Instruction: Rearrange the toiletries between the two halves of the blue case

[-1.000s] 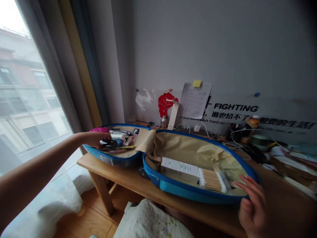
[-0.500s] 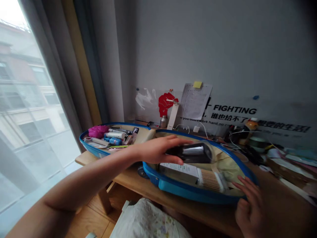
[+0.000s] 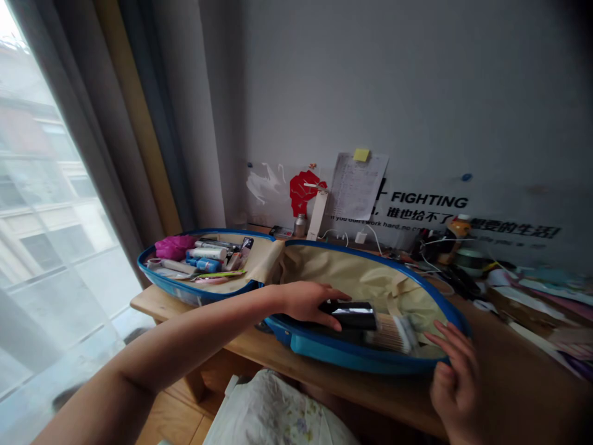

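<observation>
The left hand, at the centre of the frame, had its fingers closed around a glossy black object, gripping its left end. That object was held over the right half of an open blue suitcase, lying nearly level, its far end just beside a pack of cotton swabs inside. The right hand, at the lower right, had its fingers spread and holding nothing, at the suitcase's right rim; I could not tell whether they touched it. The suitcase's 2 halves lay side by side on the wooden worktop. In the left half, towards the left of the frame, a magenta bundle lay beside a white tube and a blue item. Above centre, a printed sheet with a yellow note at its top hung on the wall.
</observation>
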`<state>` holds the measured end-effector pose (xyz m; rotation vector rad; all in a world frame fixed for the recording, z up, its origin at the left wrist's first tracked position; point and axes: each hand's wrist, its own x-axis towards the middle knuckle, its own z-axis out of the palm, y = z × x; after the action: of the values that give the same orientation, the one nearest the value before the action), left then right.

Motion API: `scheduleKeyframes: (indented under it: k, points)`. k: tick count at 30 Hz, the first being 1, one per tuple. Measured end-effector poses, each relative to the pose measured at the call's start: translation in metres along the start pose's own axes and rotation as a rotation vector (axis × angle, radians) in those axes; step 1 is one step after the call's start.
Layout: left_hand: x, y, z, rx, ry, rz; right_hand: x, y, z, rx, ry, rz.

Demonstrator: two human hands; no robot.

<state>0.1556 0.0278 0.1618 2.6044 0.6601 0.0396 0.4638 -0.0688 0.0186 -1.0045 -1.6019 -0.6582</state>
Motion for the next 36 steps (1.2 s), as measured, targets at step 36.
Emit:
scheduleKeyframes:
  k: [36]
  points:
    - [0.017, 0.016, 0.013, 0.382, -0.092, -0.199, 0.003, -0.003, -0.001, -0.001, -0.019, -0.009]
